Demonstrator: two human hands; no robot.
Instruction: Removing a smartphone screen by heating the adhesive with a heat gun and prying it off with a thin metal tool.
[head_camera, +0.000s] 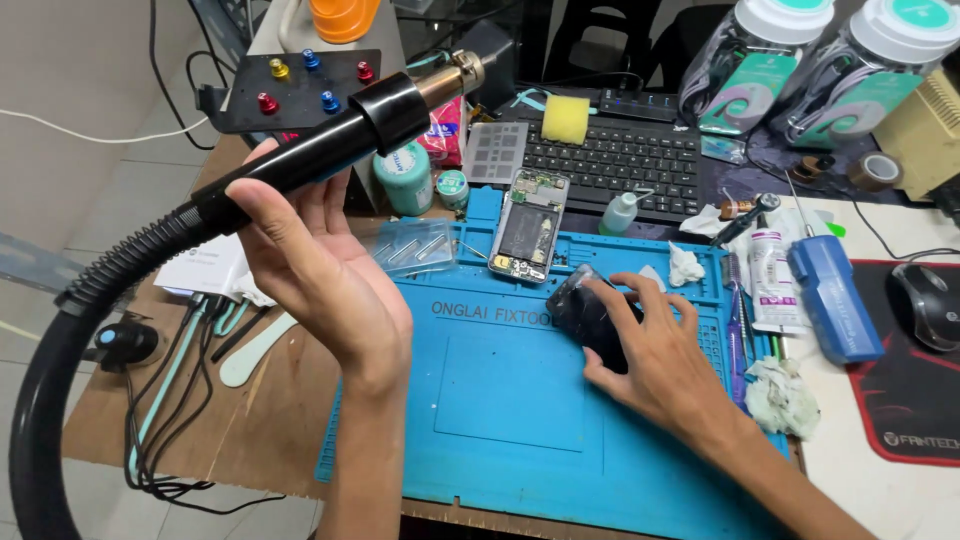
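Black hot-air wand (330, 145) in left hand (320, 270), right hand (650, 350) on dark phone panel (585, 310)

1. Two clear plastic jars (760, 60) with white lids stand at the top right behind the keyboard, each with a teal and white label (748, 95) on its front.
2. A round teal container (405, 178) with a pale lid label stands left of the opened phone; a smaller round teal tin (452, 188) sits just beside it.
3. A pink and red printed packet (443, 130) lies behind those containers.
4. A white tube (770, 280) with a printed label lies at the blue mat's right edge, just beside a blue tool.
5. A dark phone screen (590, 315) lies on the mat under the right hand (660, 350).
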